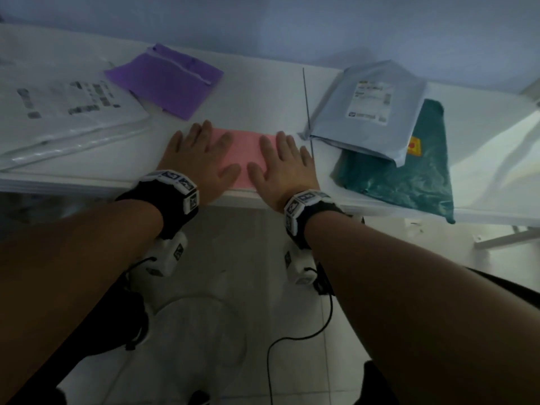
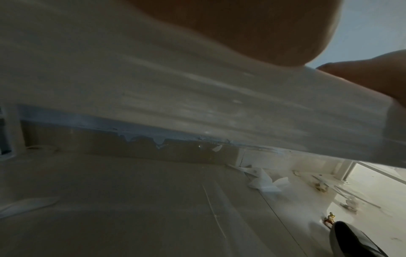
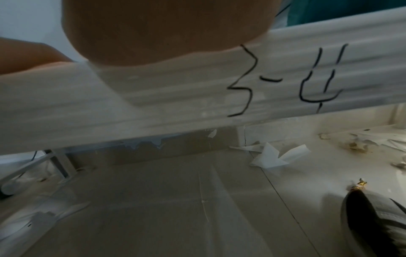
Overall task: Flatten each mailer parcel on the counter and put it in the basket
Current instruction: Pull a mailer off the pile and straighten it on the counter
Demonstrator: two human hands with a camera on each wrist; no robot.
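From the head view, my left hand (image 1: 201, 159) lies flat on the left half of the pink mailer (image 1: 244, 157), fingers straight and slightly fanned, thumb stretched toward the middle. My right hand (image 1: 283, 168) lies flat on the right half in the same way, fingers straight and apart, thumb pointing in toward the other thumb. Neither hand curls round anything; both palms press down. The pink mailer sits at the near edge of the white counter (image 1: 257, 92), between my hands and partly under them. Beyond it to the left lies a purple mailer (image 1: 163, 80), and farther left a large white mailer (image 1: 67, 112) with a printed label. To the right, across a seam in the counter, a grey mailer (image 1: 371, 109) rests on top of a dark green mailer (image 1: 409, 171). I cannot see the basket here.

From the left wrist view, the heel of my left hand (image 2: 252, 29) rests on the counter's edge (image 2: 197, 97), and my thumb juts out at the right. The fingers are hidden. Below, the tiled floor (image 2: 131, 200) carries scraps of white paper (image 2: 265, 182).

From the right wrist view, the heel of my right hand (image 3: 167, 29) presses on the counter's front edge (image 3: 153, 104), where "3-4" is handwritten in black. A strip of the dark green mailer (image 3: 329, 10) shows at the top. My shoe (image 3: 373, 222) stands on the floor at lower right.
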